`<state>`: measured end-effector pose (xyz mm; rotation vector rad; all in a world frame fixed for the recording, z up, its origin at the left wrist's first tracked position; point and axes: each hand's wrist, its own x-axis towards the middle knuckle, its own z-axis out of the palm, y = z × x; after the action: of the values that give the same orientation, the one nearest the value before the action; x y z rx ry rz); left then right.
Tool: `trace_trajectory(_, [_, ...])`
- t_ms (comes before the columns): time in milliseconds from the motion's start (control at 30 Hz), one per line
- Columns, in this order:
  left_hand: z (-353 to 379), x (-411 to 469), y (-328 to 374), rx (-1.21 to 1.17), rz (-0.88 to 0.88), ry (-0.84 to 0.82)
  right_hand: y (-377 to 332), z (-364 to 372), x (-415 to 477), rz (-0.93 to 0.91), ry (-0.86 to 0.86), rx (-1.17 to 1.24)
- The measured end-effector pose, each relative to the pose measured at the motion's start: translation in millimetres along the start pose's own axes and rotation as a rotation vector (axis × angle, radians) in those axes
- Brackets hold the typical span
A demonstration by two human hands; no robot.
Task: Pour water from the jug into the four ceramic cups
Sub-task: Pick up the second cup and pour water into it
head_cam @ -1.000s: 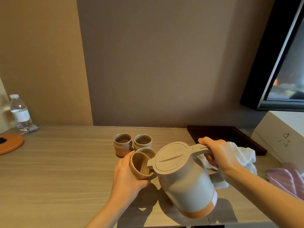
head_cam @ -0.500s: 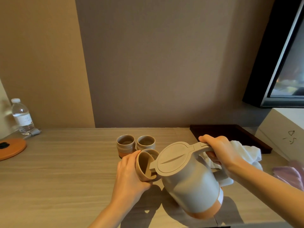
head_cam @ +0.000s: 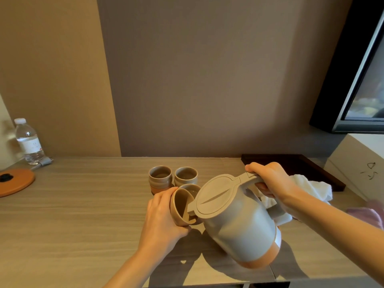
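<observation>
I've got the jug point(head_cam: 239, 221) tipped over to my left, spout right at the mouth of the tilted cup point(head_cam: 182, 206), lid facing up at me. My right hand point(head_cam: 272, 181) is wrapped tight round the jug's handle, thumb lying along the top, the jug lifted off the counter point(head_cam: 83, 215) on its slant. My left hand point(head_cam: 164, 217) curls round the cup, fingers closed on its wall, tilting its opening toward the spout. I can't make out a stream of water from here. Just behind the held cup, touching or very nearly, sits a third cup point(head_cam: 192, 188), upright. Further back, two more cups point(head_cam: 160, 177) stand side by side near the wall, upright, just apart from each other. Behind my right wrist lies a white cloth point(head_cam: 311, 188) by a dark tray point(head_cam: 301, 165). Far left, a water bottle point(head_cam: 29, 142) and an orange disc point(head_cam: 16, 181).
</observation>
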<state>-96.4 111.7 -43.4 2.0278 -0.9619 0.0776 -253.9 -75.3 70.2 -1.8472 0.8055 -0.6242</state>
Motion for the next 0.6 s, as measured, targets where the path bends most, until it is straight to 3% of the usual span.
trace_trajectory(600, [-0.3,0.6,-5.0,0.006,0.006,0.001,-4.7,6.5,8.8,-0.013,-0.022,-0.051])
